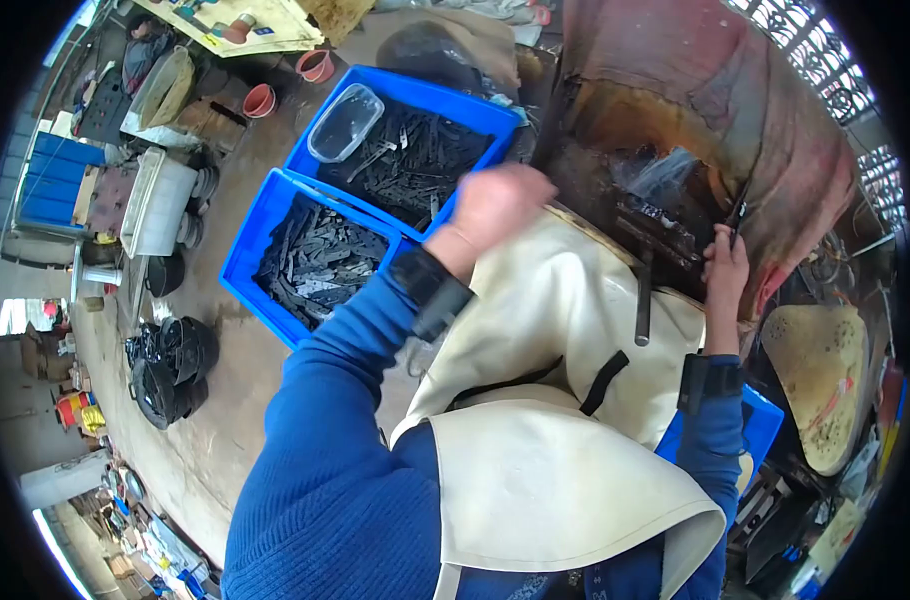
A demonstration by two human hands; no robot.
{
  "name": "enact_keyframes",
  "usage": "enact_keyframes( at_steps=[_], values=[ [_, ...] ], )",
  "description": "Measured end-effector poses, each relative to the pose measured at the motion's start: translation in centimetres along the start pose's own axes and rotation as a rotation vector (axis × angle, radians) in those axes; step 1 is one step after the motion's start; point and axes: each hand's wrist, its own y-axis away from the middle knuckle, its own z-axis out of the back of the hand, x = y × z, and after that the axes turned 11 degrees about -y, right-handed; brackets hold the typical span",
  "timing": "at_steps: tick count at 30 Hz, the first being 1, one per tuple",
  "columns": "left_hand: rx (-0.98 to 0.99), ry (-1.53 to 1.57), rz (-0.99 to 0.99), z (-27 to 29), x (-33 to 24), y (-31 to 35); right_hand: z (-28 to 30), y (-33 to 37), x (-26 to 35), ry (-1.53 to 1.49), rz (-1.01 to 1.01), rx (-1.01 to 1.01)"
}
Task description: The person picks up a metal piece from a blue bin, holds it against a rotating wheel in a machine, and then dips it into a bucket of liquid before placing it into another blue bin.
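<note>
My left hand [493, 212], smeared by motion, is over the near right edge of the far blue crate [415, 88]. Its fingers are too blurred to show whether they hold anything. My right hand [725, 268] is closed around a thin dark tool [739, 214] at the right side of a dark, rust-stained work spot. In that spot lie a dark metal block [660, 232] and a crumpled clear plastic film [660, 175]. A metal bar [643, 312] sticks out toward my lap. Dark flat strips [420, 165] fill the far crate, and more strips [320, 262] fill the near blue crate [243, 262].
A clear plastic tub [346, 122] rests on the strips in the far crate. Reddish stained cloth [665, 45] hangs around the work spot. A cream apron [565, 490] covers my lap. Black bags [170, 370] and red pots [260, 101] stand on the floor at left.
</note>
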Motion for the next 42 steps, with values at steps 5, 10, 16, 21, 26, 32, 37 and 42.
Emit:
enact_keyframes(
  at_steps=[5,10,16,21,26,32,37,42],
  values=[
    [0.261,-0.286,0.418,-1.6,13.0,2.1,2.3,-1.2,-4.8,0.303,0.142,-0.067],
    [0.325,-0.417,0.223,-7.8,18.8,1.0,3.0,0.1,-4.5,0.653,0.528,-0.024],
    [0.619,-0.596,0.016,-11.7,22.8,-0.8,-0.5,0.4,-2.7,0.296,0.049,-0.103],
    [0.674,-0.711,0.001,-14.1,21.4,-1.4,0.8,1.0,-1.8,0.164,0.016,-0.141],
    [0.626,-0.845,-0.127,-14.0,21.7,-0.6,1.1,1.3,-1.5,0.165,0.005,-0.169],
    [0.51,-0.889,-0.306,-10.9,24.2,2.1,-0.6,0.8,-2.2,0.084,0.038,-0.136],
    [0.569,-0.556,-0.1,-11.9,20.7,1.4,1.9,1.0,-3.3,0.345,0.288,-0.18],
    [0.6,-0.546,-0.025,-9.3,22.1,3.1,1.1,1.2,-2.8,0.105,-0.008,-0.134]
  ],
)
